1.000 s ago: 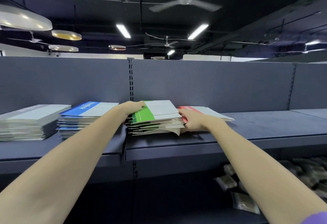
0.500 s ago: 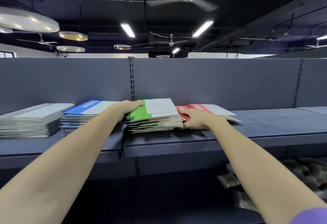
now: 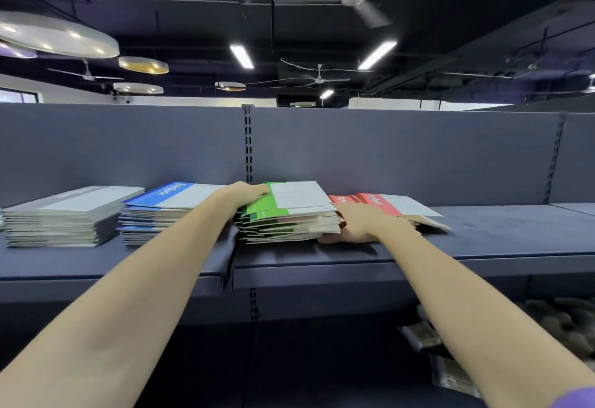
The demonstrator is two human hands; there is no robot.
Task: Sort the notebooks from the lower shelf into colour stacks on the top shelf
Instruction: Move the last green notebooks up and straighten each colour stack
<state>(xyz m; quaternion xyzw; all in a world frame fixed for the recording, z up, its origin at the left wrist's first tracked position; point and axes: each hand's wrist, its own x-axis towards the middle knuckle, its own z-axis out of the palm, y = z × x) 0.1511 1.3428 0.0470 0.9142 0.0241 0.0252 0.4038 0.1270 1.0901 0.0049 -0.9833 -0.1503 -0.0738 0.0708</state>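
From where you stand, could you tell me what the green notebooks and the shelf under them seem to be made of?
Green notebooks: paper with thin card covers, probably coated, since the printed green and white panels look smooth and the stacked page edges show pale and slightly fanned.

Top shelf: likely painted sheet metal in a matt dark grey-blue, judging by its thin folded front lip and the slotted uprights behind it; the finish shows no shine.

On the top shelf [image 3: 483, 240] four stacks sit in a row. Your left hand [image 3: 240, 195] and right hand [image 3: 360, 224] flank the third stack [image 3: 289, 214].
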